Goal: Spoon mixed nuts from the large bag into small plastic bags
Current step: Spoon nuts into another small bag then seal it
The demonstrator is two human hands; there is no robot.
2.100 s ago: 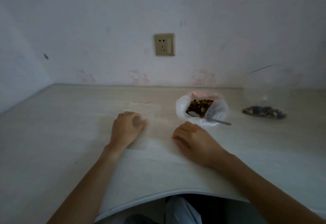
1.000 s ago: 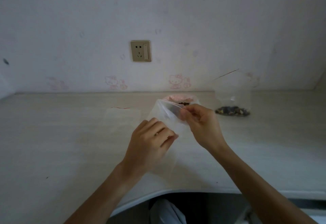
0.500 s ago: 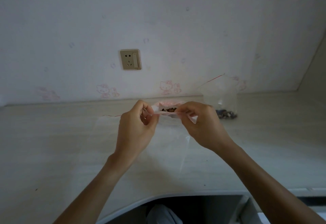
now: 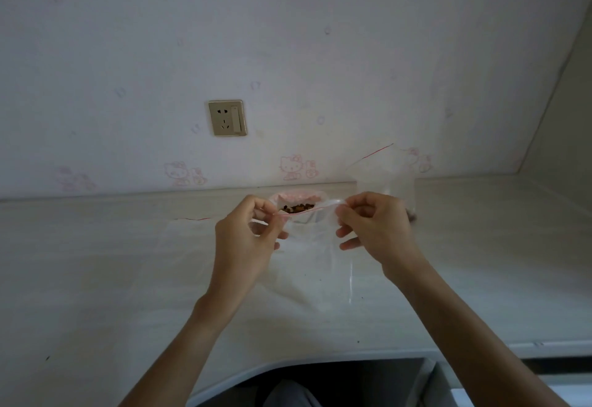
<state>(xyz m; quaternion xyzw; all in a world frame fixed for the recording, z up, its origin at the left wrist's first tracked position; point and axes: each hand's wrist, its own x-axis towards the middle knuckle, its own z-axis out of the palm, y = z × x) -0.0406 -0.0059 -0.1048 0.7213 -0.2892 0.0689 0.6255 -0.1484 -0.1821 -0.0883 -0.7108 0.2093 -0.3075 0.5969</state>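
I hold a clear small plastic bag [image 4: 312,265] with a red zip line up in front of me, above the table. My left hand [image 4: 246,240] pinches its top edge at the left and my right hand [image 4: 374,227] pinches it at the right. Behind the raised bag sits the large bag [image 4: 299,197] of mixed nuts, white with a pink rim, its dark nuts showing over the zip line. The spoon is hidden.
A filled small bag [image 4: 384,179] stands upright at the back right against the wall. A stack of flat clear bags [image 4: 192,227] lies left of my hands on the pale table [image 4: 96,278]. A wall socket [image 4: 226,118] is above.
Both hands rose from the table, picked up a small clear bag and now stretch its top edge between them. The camera tilted upward.
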